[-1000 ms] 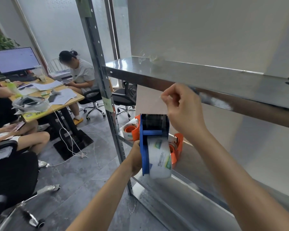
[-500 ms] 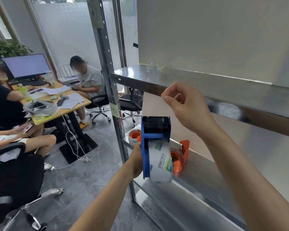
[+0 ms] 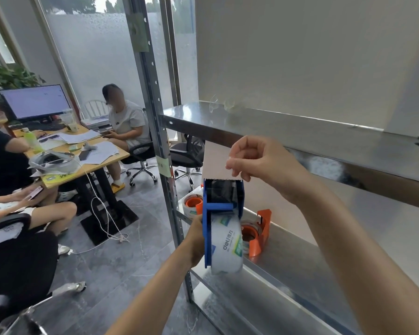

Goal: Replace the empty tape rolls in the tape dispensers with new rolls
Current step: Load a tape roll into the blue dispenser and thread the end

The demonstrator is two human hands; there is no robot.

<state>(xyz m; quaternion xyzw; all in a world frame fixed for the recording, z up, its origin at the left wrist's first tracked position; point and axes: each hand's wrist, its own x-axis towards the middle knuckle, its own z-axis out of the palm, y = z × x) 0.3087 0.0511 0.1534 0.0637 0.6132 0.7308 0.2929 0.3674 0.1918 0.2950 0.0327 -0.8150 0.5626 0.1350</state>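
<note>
Lower centre of frame, in front of the steel rack: my left hand (image 3: 196,240) grips the blue plastic tape dispenser (image 3: 219,206) from behind and holds it upright, cutter end up. I judge that this keeps the feed path facing me while I thread it. The new roll of clear tape with a printed green-and-white wrapper (image 3: 228,247) sits on the dispenser's hub, bulging past its lower edge.

Centre frame, just above the serrated cutter blade (image 3: 223,180): my right hand (image 3: 259,163) has thumb and forefinger pinched together and the other fingers curled. I take it to be grasping the free end of clear tape (image 3: 228,172), drawn up past the teeth to leave a tail for tearing off.

Hard to make out:
- The tape end itself is transparent and barely reads against the pale wall.
- My left fingers and the dispenser's handle are hidden behind the blue body.
- The dark throat under the blade does not show whether the tape runs over a roller.

Behind, on the lower metal shelf (image 3: 300,259), are two orange tape dispensers: one at right (image 3: 260,234), one at left (image 3: 191,204) partly covered. I cannot tell how full their rolls are.
</note>
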